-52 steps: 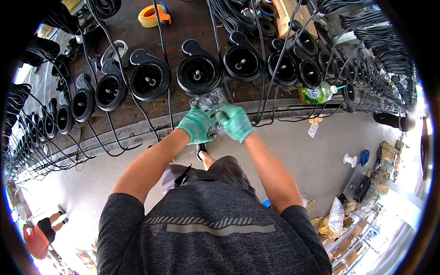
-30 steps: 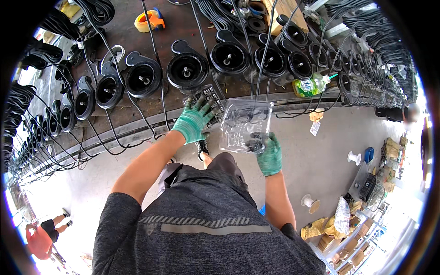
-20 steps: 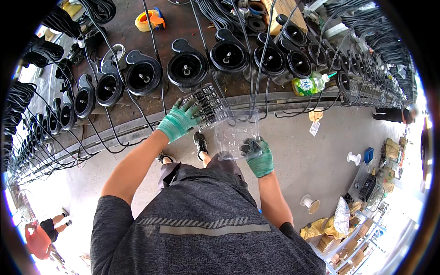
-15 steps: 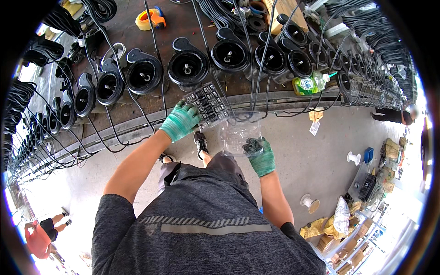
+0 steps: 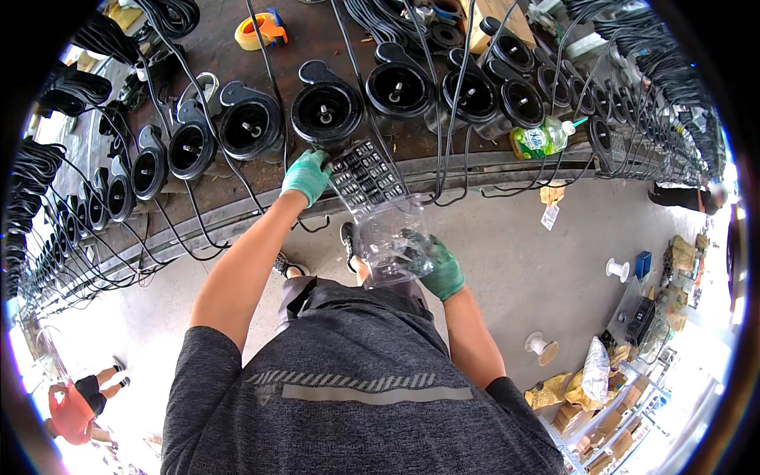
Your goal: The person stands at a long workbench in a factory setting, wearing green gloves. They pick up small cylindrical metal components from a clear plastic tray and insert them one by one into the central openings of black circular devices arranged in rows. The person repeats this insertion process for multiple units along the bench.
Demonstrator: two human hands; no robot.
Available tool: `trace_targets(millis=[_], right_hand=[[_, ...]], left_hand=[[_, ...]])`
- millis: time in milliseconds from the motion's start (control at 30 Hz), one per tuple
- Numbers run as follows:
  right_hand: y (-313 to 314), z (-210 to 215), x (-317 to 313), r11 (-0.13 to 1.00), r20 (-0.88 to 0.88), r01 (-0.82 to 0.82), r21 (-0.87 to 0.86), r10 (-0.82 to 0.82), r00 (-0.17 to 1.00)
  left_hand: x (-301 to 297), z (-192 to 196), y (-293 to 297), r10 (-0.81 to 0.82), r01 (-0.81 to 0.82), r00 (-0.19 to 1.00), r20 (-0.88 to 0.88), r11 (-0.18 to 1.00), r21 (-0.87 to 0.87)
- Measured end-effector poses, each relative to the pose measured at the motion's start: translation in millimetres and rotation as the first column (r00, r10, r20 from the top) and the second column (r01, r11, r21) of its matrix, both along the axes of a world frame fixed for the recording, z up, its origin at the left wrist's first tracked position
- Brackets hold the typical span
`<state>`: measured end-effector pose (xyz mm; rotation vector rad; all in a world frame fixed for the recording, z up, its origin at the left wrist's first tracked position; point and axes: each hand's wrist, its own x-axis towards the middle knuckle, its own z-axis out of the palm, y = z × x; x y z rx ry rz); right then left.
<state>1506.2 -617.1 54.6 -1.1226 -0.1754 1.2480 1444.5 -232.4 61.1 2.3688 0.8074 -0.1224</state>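
My left hand (image 5: 307, 178), in a green glove, grips the left edge of a plastic tray (image 5: 366, 178) filled with rows of small dark metallic parts. The tray tilts at the front edge of the workbench. My right hand (image 5: 442, 269), gloved in green too, holds a clear plastic tray (image 5: 386, 241) with moulded pockets; its fingers show through the plastic. The clear tray's upper edge overlaps the lower end of the filled tray. Just beyond my left hand stands a black round housing (image 5: 324, 115) with a metal stud in its middle.
Similar housings with hanging black cables line the workbench (image 5: 332, 32). An orange tape dispenser (image 5: 260, 32) lies farther back, and a green bottle (image 5: 542, 141) lies at the right. Spools (image 5: 541, 348) stand on the floor. People are at the far left (image 5: 75, 412) and far right (image 5: 685, 198).
The clear tray and my right hand have moved left and slightly down. The filled tray has shifted slightly right, with my left hand now higher along its edge.
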Motion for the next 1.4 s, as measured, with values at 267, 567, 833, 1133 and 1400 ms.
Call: trace_targets(millis=[267,567,833,1133,1400], right_hand=[[63,-6,-1,0.907,-0.702,0.243,0.345,0.077,0.708],[105,-44,13,0.963,-0.626,0.164,0.212,0.005,0.78],[147,-31,58,0.982,0.128,-0.179,0.068,0.169,0.977],[112,32,72,0.938,0.033,-0.341,0.063,0.339,0.94],[215,53,14,0.873,0.443,-0.47,-0.13,0.475,0.76]], left_hand=[[-24,11,-2,0.026,-0.016,0.977,-0.211,0.999,0.051],[-124,1,-9,0.388,-0.412,0.876,-0.286,0.911,-0.025],[-148,-17,-18,0.641,-0.634,0.762,-0.095,0.706,-0.315],[-166,25,-43,0.616,-0.401,0.777,0.133,0.646,-0.649],[-201,64,-62,0.83,0.135,0.557,0.021,-0.066,-0.989]])
